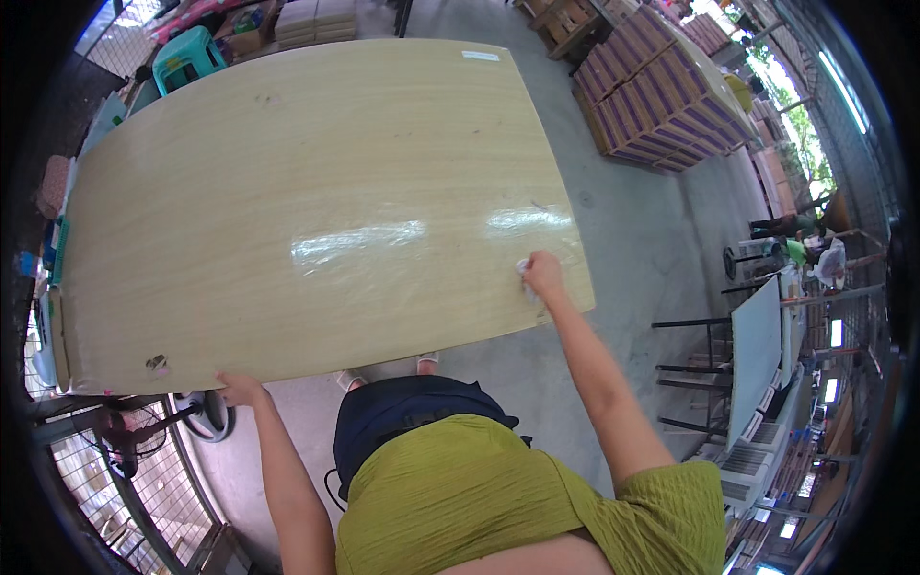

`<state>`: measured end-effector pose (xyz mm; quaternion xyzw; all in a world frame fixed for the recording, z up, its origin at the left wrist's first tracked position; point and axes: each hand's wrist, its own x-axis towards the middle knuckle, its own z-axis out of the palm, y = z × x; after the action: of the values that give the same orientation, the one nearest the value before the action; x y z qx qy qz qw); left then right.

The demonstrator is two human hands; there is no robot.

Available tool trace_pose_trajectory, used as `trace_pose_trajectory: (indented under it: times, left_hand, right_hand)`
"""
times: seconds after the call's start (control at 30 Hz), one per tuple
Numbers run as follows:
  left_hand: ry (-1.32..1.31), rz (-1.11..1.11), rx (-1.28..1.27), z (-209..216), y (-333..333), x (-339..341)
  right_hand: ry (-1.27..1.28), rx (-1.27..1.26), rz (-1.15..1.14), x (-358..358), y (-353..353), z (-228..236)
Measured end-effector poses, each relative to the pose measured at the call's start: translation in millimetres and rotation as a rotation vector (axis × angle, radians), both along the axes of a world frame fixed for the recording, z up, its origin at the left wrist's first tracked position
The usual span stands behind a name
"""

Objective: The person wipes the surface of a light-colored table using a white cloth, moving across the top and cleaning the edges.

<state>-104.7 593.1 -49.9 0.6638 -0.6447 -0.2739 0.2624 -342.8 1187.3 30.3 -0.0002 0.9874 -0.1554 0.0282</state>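
A large pale wood-grain tabletop [335,144] with a glossy surface spreads out in front of me. My right hand [545,275] is closed around a crumpled white cloth [524,269] and presses it on the surface near the right end. Part of the cloth is hidden under the fingers. At the near edge, toward the left, my left hand [240,388] grips the table's rim; some of its fingers are out of sight below the edge. A small dark mark [156,362] shows on the top near the left corner, and a white label [481,56] lies at the far right corner.
Beyond the table stands a teal stool [187,59]. Stacked cartons [661,91] sit on the floor at far right. A black fan [125,441] stands by the wire mesh at lower left. Another table [757,345] is at right, with a person [791,228] in the background.
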Motion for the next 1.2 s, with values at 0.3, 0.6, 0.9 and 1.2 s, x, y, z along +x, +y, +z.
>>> trace_pose_trajectory:
  times: [0.3, 0.6, 0.9, 1.2]
  left_hand:
    - [0.075, 0.119, 0.01, -3.4, -4.3, 1.8]
    - [-0.052, 0.036, 0.004, -22.1, -19.1, 14.9]
    - [-0.171, 0.032, 0.024, -31.8, -21.4, 6.0]
    - [-0.074, 0.173, 0.1, -4.7, -17.9, 8.3]
  right_hand:
    - [0.273, 0.192, -0.084, -16.6, 40.5, -15.1]
    - [0.042, -2.07, -0.419, 45.4, 49.8, 44.0]
    - [-0.137, -2.478, -0.414, 90.8, 25.2, 48.5]
    - [-0.162, -2.229, -0.517, 113.9, 12.8, 83.2]
